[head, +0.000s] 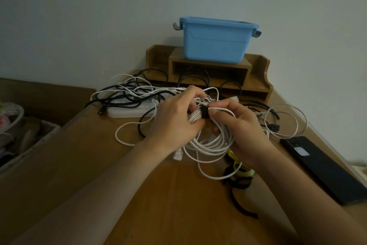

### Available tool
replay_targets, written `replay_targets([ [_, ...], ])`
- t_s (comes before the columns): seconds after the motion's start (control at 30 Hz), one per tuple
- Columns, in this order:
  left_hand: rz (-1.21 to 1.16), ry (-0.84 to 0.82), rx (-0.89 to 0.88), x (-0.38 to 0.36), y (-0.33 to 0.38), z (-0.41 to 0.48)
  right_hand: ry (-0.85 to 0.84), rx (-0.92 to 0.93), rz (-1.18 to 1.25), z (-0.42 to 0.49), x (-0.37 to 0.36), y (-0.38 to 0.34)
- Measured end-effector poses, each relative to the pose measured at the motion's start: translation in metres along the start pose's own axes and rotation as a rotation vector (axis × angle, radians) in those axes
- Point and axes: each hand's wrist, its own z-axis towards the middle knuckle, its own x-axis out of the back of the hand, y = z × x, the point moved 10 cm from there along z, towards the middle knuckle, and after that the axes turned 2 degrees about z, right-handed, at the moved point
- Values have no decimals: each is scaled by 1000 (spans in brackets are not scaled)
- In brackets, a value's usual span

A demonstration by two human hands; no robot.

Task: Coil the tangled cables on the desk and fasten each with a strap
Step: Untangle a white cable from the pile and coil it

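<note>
Desk [151,201] edge nearest the camera, bare forearms coming in from both bottom corners. Loose black strap [241,206] lies flat on the wood by the right forearm; just beyond it a small pile of rolled straps [241,174], yellow and black, partly hidden by the right wrist. Black phone [321,167] face down along the right desk edge. Mid-desk: white cable coil [211,139] gathered into several loops, one tail trailing toward the camera and a white plug [177,155] hanging at its lower left; cannot tell if the lower loops touch the desk. Black wrap strap [203,113] circles the top of the coil. Left hand [174,119] grips the coil's left side, fingers curled over the loops just beside the strap. Right hand [245,125] holds the right side, fingers curled under, thumb tip against the strap. Behind the hands a tangle of black and white cables [127,93] sprawls over a white power strip [129,110], and a white loop [286,121] lies off to the right. Wooden shelf organizer [258,78] stands against the wall, blue plastic bin [214,42] on top of it.
</note>
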Motion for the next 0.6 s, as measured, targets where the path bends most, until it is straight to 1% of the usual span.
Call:
replay_targets([
  [0.1,47,39,-42,3,5,-3,-10,7,-13,-1,-1,-1],
  [0.23,31,134,-74,12,6,-4,-13,27,-36,-1,0,-4],
  [0.37,22,220,-103,17,6,-6,30,106,-26,-2,4,-10],
  [0.47,-49,186,-85,13,0,-5,63,134,-58,-1,7,-11],
  [0.6,-218,53,2,4,-10,-1,62,126,-69,-1,9,-11],
])
